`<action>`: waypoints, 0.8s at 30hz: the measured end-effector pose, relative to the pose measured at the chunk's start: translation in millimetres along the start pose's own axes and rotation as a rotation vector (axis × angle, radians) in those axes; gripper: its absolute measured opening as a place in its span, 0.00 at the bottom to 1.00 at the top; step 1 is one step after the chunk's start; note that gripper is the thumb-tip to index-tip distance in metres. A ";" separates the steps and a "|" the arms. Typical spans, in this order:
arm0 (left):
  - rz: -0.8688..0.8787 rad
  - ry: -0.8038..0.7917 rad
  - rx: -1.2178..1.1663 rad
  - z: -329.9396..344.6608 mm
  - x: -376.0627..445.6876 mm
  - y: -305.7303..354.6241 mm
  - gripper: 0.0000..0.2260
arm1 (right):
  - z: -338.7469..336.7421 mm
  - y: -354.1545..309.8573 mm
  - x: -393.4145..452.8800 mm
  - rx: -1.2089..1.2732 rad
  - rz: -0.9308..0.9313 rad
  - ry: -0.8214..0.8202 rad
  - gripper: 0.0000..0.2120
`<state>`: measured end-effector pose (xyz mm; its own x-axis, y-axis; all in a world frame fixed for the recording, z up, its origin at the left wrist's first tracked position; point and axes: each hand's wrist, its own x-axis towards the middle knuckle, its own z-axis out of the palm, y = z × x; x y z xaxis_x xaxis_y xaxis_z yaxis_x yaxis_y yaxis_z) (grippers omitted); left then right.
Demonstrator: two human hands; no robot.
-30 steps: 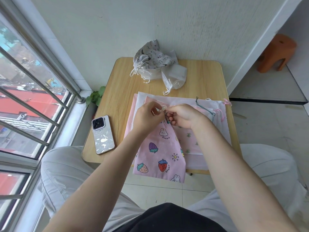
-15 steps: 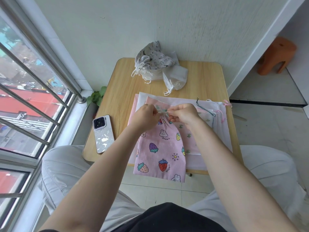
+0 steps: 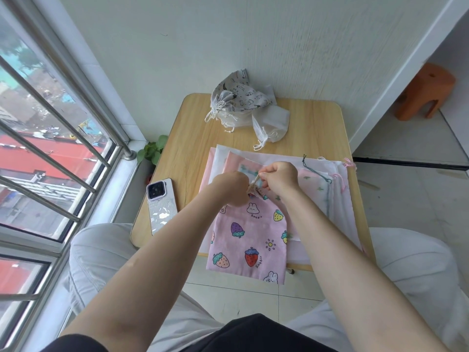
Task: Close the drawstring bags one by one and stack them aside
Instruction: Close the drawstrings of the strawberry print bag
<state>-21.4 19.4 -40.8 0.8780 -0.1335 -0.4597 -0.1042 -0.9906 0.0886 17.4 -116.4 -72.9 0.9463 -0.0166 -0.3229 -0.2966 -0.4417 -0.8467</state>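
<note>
Standing against a pale wall (image 3: 279, 41), a small wooden table (image 3: 312, 128) with rounded corners fills a narrow nook, with a barred window (image 3: 50, 153) to its left and tiled floor (image 3: 418, 199) with an orange stool (image 3: 422, 91) to its right. At the table's centre the left hand (image 3: 232, 188) and right hand (image 3: 279, 177) are close together, each pinching the pale drawstring (image 3: 255, 182) at the gathered mouth of the pink strawberry-print bag (image 3: 250, 246), whose lower end hangs past the near table edge. This bag lies on a stack of flat bags (image 3: 337, 199) reaching the right edge. Closed bags (image 3: 241, 105) are heaped at the far edge against the wall. A phone (image 3: 161, 205) lies near the left edge, overhanging the near-left corner. Bare wood shows between the heap and the stack, and along the left side. A green plant (image 3: 152, 151) sits below the table's left edge.
</note>
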 end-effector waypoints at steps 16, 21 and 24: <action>0.021 0.197 -0.194 -25.4 27.1 -0.2 0.12 | -30.1 -34.8 15.3 0.010 -0.086 -0.183 0.04; -0.111 0.292 -0.227 -74.4 48.2 -17.1 0.23 | -64.3 -73.0 33.0 -0.525 -0.089 -0.379 0.17; -0.153 0.370 -0.440 -103.5 64.2 -25.4 0.21 | -66.1 -108.7 58.1 -0.786 -0.150 -0.120 0.05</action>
<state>85.9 39.1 18.9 0.9805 0.1076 -0.1643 0.1704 -0.8818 0.4398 113.2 -128.6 28.4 0.9355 0.1695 -0.3100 0.0517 -0.9337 -0.3544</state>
